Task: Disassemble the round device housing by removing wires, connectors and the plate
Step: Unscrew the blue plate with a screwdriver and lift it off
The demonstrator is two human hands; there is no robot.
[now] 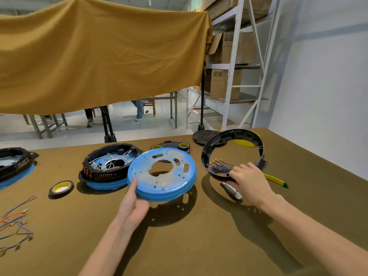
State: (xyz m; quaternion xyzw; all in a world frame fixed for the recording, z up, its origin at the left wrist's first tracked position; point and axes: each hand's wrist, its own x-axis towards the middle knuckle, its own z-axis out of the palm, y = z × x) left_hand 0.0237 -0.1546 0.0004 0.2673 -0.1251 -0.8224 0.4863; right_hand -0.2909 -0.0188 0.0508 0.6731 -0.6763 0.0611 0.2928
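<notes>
head view — left hand (133, 204) grips blue plate (162, 174); right hand (246, 179) grips black housing ring (233, 152).

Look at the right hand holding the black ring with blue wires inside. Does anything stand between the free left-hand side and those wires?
Yes. The left hand grips the blue plate, lifted off the table, and that plate sits between it and the blue wires in the black ring held by the right hand.
</notes>
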